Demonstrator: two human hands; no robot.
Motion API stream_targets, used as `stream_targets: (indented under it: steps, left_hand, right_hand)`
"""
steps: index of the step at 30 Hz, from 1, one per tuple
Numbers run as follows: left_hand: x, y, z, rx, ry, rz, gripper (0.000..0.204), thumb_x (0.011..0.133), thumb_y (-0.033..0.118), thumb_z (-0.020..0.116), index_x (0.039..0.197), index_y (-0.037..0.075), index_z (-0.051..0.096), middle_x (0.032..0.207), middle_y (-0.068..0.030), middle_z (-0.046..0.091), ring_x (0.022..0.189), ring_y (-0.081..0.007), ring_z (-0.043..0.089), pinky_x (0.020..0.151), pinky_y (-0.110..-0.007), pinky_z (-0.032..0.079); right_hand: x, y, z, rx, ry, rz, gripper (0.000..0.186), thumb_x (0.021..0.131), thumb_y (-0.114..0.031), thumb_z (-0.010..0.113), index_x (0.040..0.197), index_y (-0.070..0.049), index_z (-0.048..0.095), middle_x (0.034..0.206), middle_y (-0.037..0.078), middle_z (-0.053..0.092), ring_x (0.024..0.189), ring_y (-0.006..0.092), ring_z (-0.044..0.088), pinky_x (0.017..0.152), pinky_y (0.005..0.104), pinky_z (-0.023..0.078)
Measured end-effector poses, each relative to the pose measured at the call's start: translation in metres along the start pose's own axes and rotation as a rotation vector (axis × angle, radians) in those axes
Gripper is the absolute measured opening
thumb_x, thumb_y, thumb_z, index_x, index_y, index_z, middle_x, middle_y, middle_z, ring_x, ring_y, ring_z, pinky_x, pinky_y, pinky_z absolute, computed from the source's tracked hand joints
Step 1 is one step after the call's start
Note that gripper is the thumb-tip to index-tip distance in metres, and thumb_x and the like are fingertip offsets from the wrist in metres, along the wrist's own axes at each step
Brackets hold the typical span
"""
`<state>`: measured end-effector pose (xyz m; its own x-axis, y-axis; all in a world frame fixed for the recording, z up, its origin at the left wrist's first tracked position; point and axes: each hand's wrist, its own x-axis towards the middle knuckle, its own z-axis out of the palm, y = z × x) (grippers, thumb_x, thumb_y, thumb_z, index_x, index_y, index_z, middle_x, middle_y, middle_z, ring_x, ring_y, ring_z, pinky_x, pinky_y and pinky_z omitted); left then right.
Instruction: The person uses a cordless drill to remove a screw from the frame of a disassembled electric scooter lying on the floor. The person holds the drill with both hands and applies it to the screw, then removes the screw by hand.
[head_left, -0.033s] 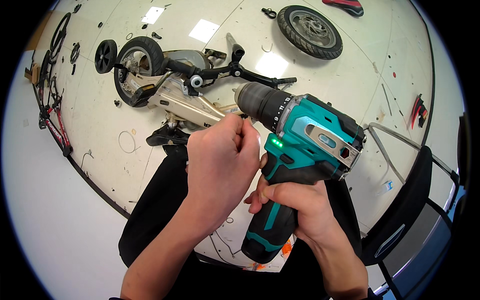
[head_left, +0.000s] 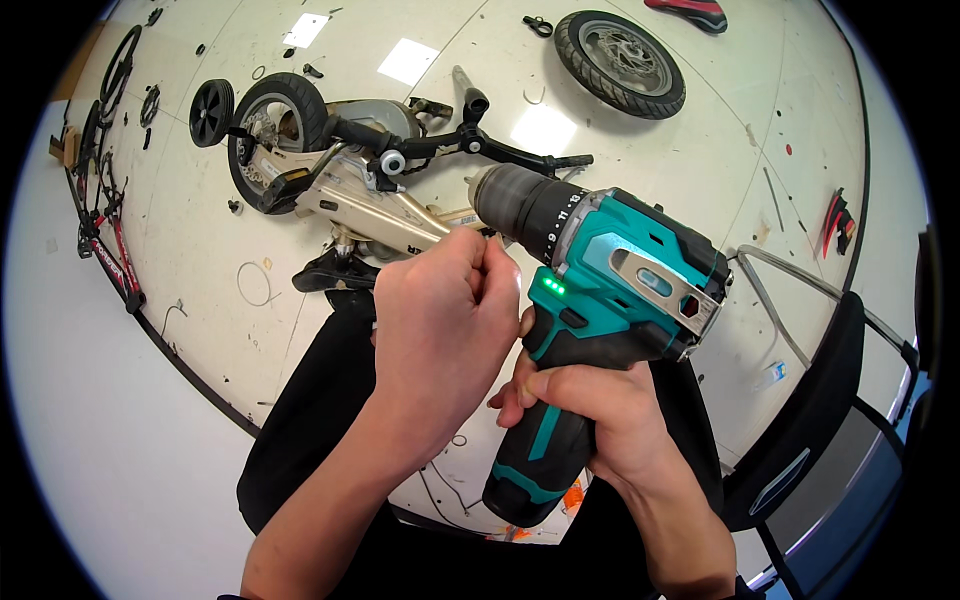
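My right hand (head_left: 600,410) is wrapped round the black grip of a teal cordless drill (head_left: 640,262). Green lights glow on the drill's side, and its chuck (head_left: 515,203) points up and to the left. Close below the chuck, my left hand (head_left: 447,320) is closed with thumb and fingers pinched together. A small dark bit shows at its fingertips, too hidden to name. Beyond that hand, a small beige bike frame (head_left: 365,220) lies on its side, with a rear wheel (head_left: 275,140) and black handlebar (head_left: 490,145); my left hand covers part of it.
A loose wheel (head_left: 620,65) lies at the far right, near a red and black saddle (head_left: 690,12). A small black wheel (head_left: 211,112) is beside the bike frame. On the left stands a red and black bicycle (head_left: 110,250). At right is a black chair (head_left: 805,425).
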<state>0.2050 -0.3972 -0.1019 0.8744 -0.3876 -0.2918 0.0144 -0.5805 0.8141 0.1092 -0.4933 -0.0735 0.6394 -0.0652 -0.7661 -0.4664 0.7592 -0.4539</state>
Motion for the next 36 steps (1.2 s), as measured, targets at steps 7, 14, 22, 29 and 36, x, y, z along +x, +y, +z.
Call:
stream_targets:
  steps: [7, 14, 22, 29, 36]
  left_hand:
    - [-0.0001, 0.0014, 0.0011, -0.024, -0.024, -0.043, 0.025, 0.088, 0.005, 0.057, 0.064, -0.002, 0.052, 0.045, -0.0078, 0.049, 0.037, -0.0136, 0.048, 0.04, -0.03, 0.037]
    - [-0.0016, 0.0021, 0.0018, -0.054, -0.009, -0.038, 0.025, 0.087, 0.004, 0.057, 0.063, -0.003, 0.051, 0.045, -0.0086, 0.049, 0.036, -0.0133, 0.047, 0.04, -0.03, 0.037]
    - [0.0, -0.0011, 0.0013, -0.067, -0.023, -0.06, 0.023, 0.085, 0.002, 0.057, 0.063, -0.003, 0.052, 0.045, -0.0088, 0.049, 0.036, -0.0127, 0.046, 0.04, -0.03, 0.036]
    - [-0.0003, 0.002, 0.0013, -0.109, -0.037, -0.112, 0.023, 0.086, 0.003, 0.056, 0.064, -0.004, 0.052, 0.046, -0.0083, 0.05, 0.038, -0.0116, 0.049, 0.042, -0.029, 0.039]
    - [-0.0006, 0.0031, 0.001, -0.092, -0.034, -0.109, 0.023, 0.086, 0.004, 0.057, 0.065, -0.004, 0.053, 0.047, -0.0085, 0.051, 0.039, -0.0125, 0.05, 0.042, -0.029, 0.039]
  right_hand:
    - [-0.0001, 0.0013, -0.0022, -0.025, -0.03, -0.018, 0.035, 0.071, 0.001, 0.055, 0.106, 0.004, 0.053, 0.074, 0.012, 0.061, 0.068, 0.0249, 0.064, 0.073, 0.0408, 0.053]
    - [-0.0001, 0.0027, -0.0025, -0.038, -0.04, -0.039, 0.035, 0.071, 0.001, 0.055, 0.106, 0.004, 0.053, 0.075, 0.012, 0.061, 0.067, 0.0249, 0.064, 0.074, 0.0415, 0.053]
    - [-0.0013, 0.0009, -0.0009, -0.06, -0.043, -0.009, 0.032, 0.072, 0.0, 0.055, 0.104, 0.005, 0.055, 0.075, 0.012, 0.062, 0.068, 0.0253, 0.064, 0.075, 0.0422, 0.052]
    - [-0.002, 0.0009, -0.0001, -0.035, -0.042, -0.006, 0.032, 0.073, 0.0, 0.055, 0.104, 0.006, 0.055, 0.074, 0.011, 0.061, 0.067, 0.0262, 0.064, 0.075, 0.042, 0.052]
    - [-0.0031, -0.0003, 0.0002, -0.063, -0.041, -0.003, 0.033, 0.072, 0.0, 0.055, 0.105, 0.006, 0.054, 0.075, 0.012, 0.061, 0.067, 0.0264, 0.064, 0.075, 0.0429, 0.052]
